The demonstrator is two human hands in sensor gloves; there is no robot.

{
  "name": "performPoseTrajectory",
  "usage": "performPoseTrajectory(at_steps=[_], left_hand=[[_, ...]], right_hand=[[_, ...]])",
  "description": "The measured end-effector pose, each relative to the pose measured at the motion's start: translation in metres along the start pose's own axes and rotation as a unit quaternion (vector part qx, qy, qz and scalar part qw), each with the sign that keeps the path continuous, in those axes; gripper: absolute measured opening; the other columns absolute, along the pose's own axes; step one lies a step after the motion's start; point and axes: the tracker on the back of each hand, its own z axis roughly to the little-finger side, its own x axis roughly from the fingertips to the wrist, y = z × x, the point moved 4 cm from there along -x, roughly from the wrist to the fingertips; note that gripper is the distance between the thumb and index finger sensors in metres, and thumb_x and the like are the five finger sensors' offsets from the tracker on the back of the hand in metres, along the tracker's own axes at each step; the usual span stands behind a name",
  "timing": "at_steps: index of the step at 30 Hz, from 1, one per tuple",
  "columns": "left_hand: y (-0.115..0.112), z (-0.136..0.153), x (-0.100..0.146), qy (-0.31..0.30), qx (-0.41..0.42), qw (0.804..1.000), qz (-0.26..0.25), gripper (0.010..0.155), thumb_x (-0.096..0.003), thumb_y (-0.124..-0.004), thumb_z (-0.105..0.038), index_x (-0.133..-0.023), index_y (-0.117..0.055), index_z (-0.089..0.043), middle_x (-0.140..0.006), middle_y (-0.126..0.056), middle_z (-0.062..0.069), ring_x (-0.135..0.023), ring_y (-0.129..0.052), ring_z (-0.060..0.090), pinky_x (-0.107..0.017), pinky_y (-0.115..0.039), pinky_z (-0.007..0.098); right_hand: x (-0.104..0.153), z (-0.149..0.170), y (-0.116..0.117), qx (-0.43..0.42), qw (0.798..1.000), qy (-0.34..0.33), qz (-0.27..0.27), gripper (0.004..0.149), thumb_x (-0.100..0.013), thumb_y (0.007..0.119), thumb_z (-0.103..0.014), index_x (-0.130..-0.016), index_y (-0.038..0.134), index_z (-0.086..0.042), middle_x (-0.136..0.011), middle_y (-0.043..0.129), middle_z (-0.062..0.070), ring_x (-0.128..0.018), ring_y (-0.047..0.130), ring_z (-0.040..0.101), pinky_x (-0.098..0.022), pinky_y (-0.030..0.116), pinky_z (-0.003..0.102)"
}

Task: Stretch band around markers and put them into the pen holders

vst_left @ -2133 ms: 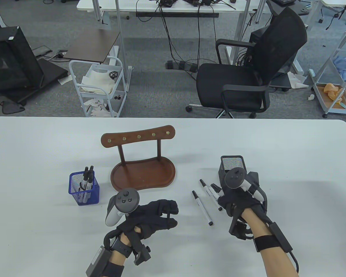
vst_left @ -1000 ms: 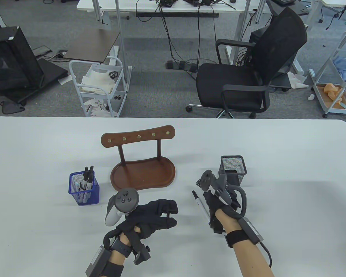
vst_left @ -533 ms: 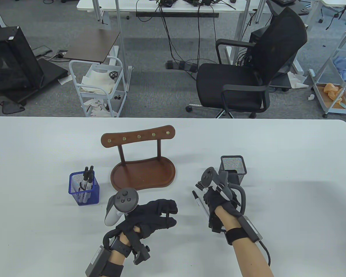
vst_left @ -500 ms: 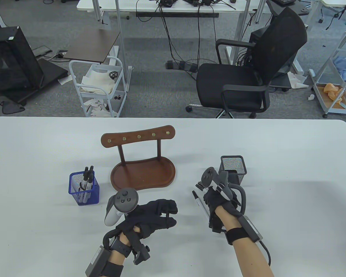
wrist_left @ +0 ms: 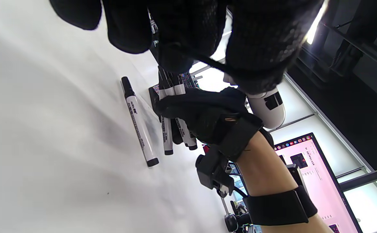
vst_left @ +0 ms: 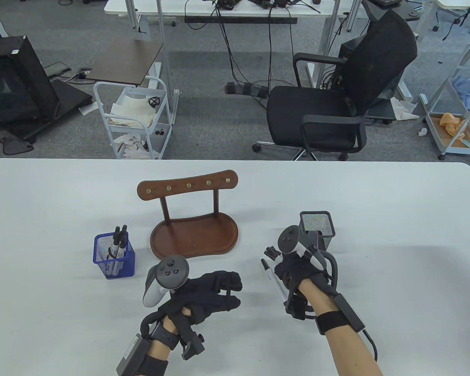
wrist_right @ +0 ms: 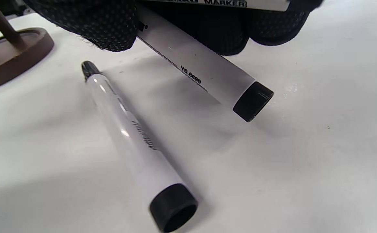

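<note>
A: What is the right hand (vst_left: 297, 270) doing?

B: It sits right of centre in the table view, fingers curled round a small bunch of markers (wrist_left: 175, 106). The left wrist view shows the black caps poking out above the glove and the white barrels below it. One more marker (vst_left: 273, 279) lies loose on the white table (vst_left: 395, 235), just left of that hand.

A: And the left hand (vst_left: 207, 291)?

B: Low in the middle of the table view, fingers loosely bent. A thin black band (wrist_left: 208, 61) crosses the fingertips in its wrist view; how it is held I cannot tell.

A: Any writing?

B: In the right wrist view one held barrel reads "YS.6699" and another ends in "MARKER". The print on the loose marker is too blurred.

A: The holders?

B: A black mesh holder (vst_left: 316, 227) stands just above the right hand. A blue mesh holder (vst_left: 114, 256) at left already has markers in it. A brown wooden stand (vst_left: 194, 231) is between them.
</note>
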Motion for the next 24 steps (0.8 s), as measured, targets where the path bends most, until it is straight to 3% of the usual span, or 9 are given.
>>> performPoseTrajectory(at_steps=[5, 14, 20, 24], left_hand=[[0.0, 0.0, 0.0, -0.001, 0.0, 1.0, -0.001, 0.069, -0.0513, -0.092, -0.039, -0.107, -0.062, -0.011, -0.109, -0.079, 0.012, -0.104, -0.065, 0.046, -0.075, -0.053, 0.069], [0.0, 0.0, 0.0, -0.001, 0.0, 1.0, -0.001, 0.069, -0.0513, -0.092, -0.04, -0.107, -0.062, -0.011, -0.109, -0.079, 0.012, -0.104, -0.066, 0.045, -0.075, -0.053, 0.069], [-0.001, 0.0, 0.0, 0.0, 0.0, 1.0, -0.001, 0.069, -0.0512, -0.092, -0.039, -0.107, -0.062, -0.011, -0.109, -0.079, 0.012, -0.104, -0.066, 0.046, -0.075, -0.053, 0.069], [-0.001, 0.0, 0.0, 0.0, -0.001, 1.0, -0.001, 0.069, -0.0513, -0.092, -0.039, -0.107, -0.062, -0.011, -0.109, -0.079, 0.012, -0.104, -0.066, 0.045, -0.075, -0.053, 0.069]], right_hand=[[0.007, -0.005, 0.0, -0.029, 0.999, -0.016, -0.021, 0.044, -0.053, 0.079, -0.037, -0.091, 0.066, -0.017, -0.1, 0.078, 0.014, -0.082, 0.089, 0.04, -0.063, 0.074, 0.059], [0.012, -0.001, 0.005, -0.051, 0.998, -0.013, -0.019, 0.041, -0.053, 0.082, -0.034, -0.088, 0.069, -0.018, -0.091, 0.089, 0.012, -0.072, 0.098, 0.034, -0.059, 0.08, 0.056], [0.014, 0.004, 0.01, -0.066, 0.998, 0.006, -0.021, 0.041, -0.055, 0.081, -0.032, -0.09, 0.063, -0.022, -0.088, 0.084, 0.007, -0.069, 0.091, 0.029, -0.061, 0.077, 0.057], [0.013, 0.005, 0.015, -0.064, 0.997, 0.01, -0.031, 0.05, -0.055, 0.08, -0.036, -0.097, 0.058, -0.023, -0.091, 0.078, 0.007, -0.072, 0.088, 0.03, -0.061, 0.077, 0.057]])
